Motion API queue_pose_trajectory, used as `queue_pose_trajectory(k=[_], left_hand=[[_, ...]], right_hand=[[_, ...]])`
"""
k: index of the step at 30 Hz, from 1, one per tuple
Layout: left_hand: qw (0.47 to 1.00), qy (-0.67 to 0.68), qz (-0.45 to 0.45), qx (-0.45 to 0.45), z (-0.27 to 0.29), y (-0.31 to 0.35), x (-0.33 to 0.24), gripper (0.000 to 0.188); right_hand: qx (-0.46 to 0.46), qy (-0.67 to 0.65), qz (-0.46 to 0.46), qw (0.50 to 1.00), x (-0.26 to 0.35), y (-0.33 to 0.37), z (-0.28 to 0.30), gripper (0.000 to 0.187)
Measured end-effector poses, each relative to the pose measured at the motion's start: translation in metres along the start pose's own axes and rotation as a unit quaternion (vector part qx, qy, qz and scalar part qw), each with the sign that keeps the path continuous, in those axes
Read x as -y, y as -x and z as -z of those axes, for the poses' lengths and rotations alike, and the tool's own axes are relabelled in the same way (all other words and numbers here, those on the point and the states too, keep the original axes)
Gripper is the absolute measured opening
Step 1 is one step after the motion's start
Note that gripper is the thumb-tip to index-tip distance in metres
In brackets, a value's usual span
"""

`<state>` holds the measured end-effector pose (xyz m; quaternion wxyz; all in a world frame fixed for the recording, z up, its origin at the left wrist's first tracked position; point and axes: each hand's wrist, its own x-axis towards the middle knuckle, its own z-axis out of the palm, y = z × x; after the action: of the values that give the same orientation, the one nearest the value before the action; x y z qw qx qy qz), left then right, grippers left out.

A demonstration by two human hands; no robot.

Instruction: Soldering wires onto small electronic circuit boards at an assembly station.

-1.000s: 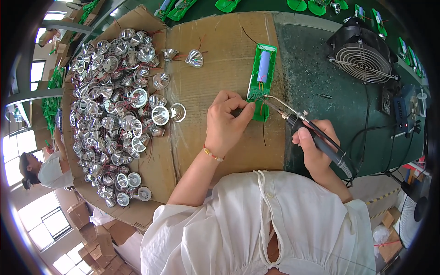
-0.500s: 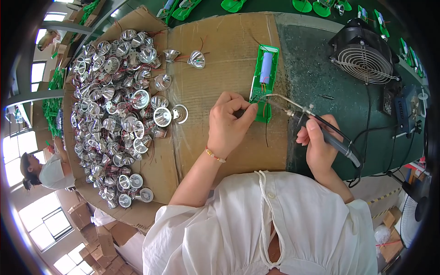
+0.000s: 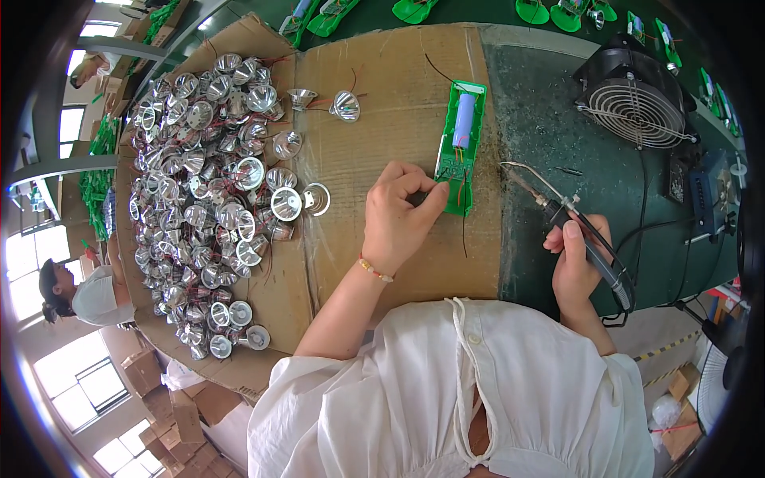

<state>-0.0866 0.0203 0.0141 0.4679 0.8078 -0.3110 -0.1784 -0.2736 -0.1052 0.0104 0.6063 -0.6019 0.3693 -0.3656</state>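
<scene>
A green plastic housing (image 3: 465, 201) lies on the cardboard, with a lilac cylindrical battery cell (image 3: 463, 121) and a small circuit board (image 3: 454, 170) inside. Thin red, yellow and black wires run about the board. My left hand (image 3: 401, 209) is closed in a pinch at the housing's left edge, beside the board; a bit of something dark shows between the fingers, too hidden to name. Held in my right hand (image 3: 575, 259) is a soldering iron (image 3: 599, 263) with a thin curved metal tube along its front. Its tip is right of the housing, apart from it.
Many silver lamp reflectors (image 3: 203, 203) with thin wires are heaped on cardboard (image 3: 358, 151) at the left. A black fan with a wire guard (image 3: 635, 111) and a blue box (image 3: 708, 195) stand at the right. More green housings (image 3: 331, 16) lie along the far side. Another person (image 3: 96, 295) is at far left.
The soldering iron has moved right with my right hand, its tip leaving the circuit board area. My left hand stays at the housing.
</scene>
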Motion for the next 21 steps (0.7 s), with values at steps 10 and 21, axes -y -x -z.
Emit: queue_pose_trajectory(k=[10, 21], left_hand=[[0.991, -0.003, 0.091, 0.093, 0.017, -0.008, -0.002, 0.014], [0.925, -0.365, -0.108, -0.016, -0.064, -0.275, -0.075, 0.029]], right_hand=[[0.001, -0.042, -0.003, 0.999, -0.003, -0.011, 0.022, 0.011], [0.04, 0.001, -0.045, 0.998, -0.013, -0.014, 0.023, 0.015]])
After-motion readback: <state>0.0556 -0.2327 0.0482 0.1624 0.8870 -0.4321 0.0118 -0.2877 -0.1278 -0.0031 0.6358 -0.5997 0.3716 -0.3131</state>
